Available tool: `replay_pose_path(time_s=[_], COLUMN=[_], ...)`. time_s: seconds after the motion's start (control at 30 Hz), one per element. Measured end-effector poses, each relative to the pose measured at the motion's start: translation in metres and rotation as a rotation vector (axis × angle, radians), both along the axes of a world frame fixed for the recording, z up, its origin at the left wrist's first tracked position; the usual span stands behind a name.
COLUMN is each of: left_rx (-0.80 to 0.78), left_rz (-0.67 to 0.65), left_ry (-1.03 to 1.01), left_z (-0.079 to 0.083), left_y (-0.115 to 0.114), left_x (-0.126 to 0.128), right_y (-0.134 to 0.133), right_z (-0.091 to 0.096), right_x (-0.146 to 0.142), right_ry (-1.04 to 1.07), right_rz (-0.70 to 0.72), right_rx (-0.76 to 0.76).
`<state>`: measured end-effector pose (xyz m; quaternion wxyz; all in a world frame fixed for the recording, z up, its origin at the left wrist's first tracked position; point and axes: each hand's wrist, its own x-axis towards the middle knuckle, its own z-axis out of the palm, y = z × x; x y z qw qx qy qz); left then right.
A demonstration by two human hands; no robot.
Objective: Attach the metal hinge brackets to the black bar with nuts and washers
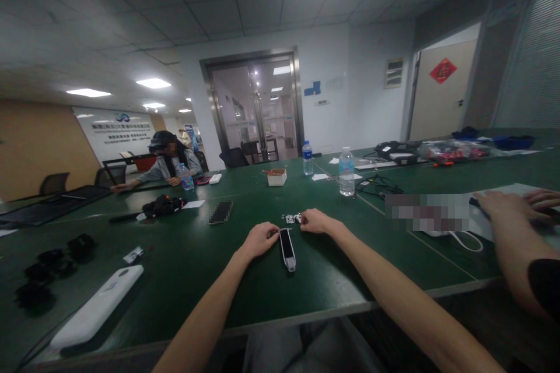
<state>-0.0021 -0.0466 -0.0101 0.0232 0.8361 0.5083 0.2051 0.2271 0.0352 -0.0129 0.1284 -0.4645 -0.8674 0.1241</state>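
Note:
A long white device with a dark inside (pixel 287 249) lies on the green table in front of me, its narrow end pointing towards me. My left hand (pixel 261 239) is closed at its far left corner, fingertips pinched around something small and dark that I cannot make out. Just right of the device's far end, my right hand (pixel 317 221) rests with curled fingers. Its fingertips meet a group of small white parts (pixel 289 218) beyond the device. Whether one of these is in its grip is too small to tell.
Left of me are a white power bank (pixel 101 306), black parts (pixel 52 262) and a dark phone-like slab (pixel 221 213). Ahead stand a small box (pixel 277 177) and water bottles (pixel 347 172). Another person's hands (pixel 510 207) work at right; a person (pixel 168 160) sits across the table.

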Motion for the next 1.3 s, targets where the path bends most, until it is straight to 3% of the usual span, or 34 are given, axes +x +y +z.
replay_pose_path(time_s=[0.2,0.67,1.3], left_rx=[-0.003,0.013,0.021], left_rz=[-0.001,-0.02,-0.02], left_ry=[-0.004,-0.007,-0.002], left_z=[-0.001,-0.004,-0.005], left_y=[0.0,0.003,0.004], left_x=[-0.002,-0.002,-0.002], right_y=[-0.008,-0.021,-0.014], right_z=[0.005,0.009,0.001], right_x=[0.0,-0.012,-0.008], right_ry=[0.004,0.214,0.32], right_rz=[-0.016,0.126,0.248], right_rx=[-0.077,-0.002,-0.041])
